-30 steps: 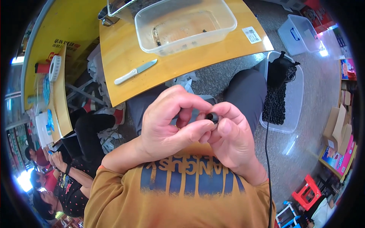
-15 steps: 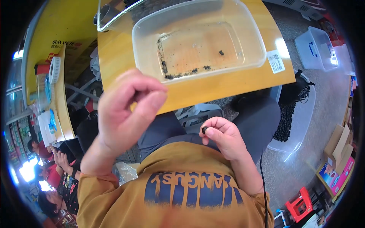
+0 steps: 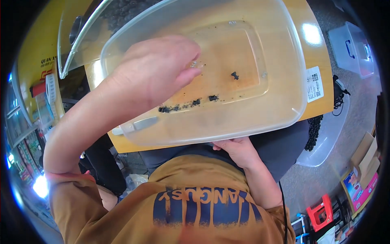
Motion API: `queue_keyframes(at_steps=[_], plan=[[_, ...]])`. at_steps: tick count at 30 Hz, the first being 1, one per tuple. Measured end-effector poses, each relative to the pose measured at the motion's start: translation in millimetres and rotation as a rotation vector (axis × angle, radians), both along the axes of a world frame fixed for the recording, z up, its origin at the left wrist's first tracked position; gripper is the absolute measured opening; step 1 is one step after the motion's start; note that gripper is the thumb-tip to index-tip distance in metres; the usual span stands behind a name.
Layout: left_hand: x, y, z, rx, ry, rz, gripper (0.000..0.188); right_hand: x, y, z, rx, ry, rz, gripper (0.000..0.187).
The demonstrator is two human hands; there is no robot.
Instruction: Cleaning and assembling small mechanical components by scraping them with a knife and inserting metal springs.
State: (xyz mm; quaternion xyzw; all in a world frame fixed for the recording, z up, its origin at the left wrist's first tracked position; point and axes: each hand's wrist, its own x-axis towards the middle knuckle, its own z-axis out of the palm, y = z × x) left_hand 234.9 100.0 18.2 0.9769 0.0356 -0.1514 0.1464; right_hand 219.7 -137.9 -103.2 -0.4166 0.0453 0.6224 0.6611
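Note:
A wide clear plastic tub (image 3: 276, 116) stands before me on the yellow table. On its floor lie several small black pieces, among them a knobbed black piece (image 3: 235, 75), with dark crumbs around. Over the tub's left half hangs my left hand (image 3: 170, 61), bent down from the wrist. Its thumb stands apart from the curled fingers; the fingertips are hidden and nothing held shows. Close to my lap, my right hand (image 3: 235, 149) is closed, with its fingertips partly behind the tub's near rim. The small black piece that it pinched in the earlier frame is hidden now.
Behind the tub at left, a clear bin (image 3: 87, 38) holds many dark pieces. A label (image 3: 314, 84) sticks to the table's right side. On the floor at right are a clear tub (image 3: 325, 138) with black pieces, a lidded box (image 3: 351, 49) and a red stool (image 3: 321, 213).
My left hand has gone forward over the tub and opened from its loose curl. My right hand now sits at the tub's near rim. The view has shifted, so the tub looks larger and nearer.

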Motion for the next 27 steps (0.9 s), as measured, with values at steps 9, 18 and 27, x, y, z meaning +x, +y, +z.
queue_keyframes(at_steps=[9,18,27], plan=[[9,5,-13,0.014,0.059,-0.03,0.016,8,1,-6,-0.014,-0.21,0.22,0.013],[-25,-12,57,-0.269,-0.127,0.333,0.001,6,-9,28,-0.001,0.097,0.312,0.014],[-141,-84,64,-0.594,-0.331,0.335,0.014,-30,-10,112,0.405,-0.025,-0.077,0.019]])
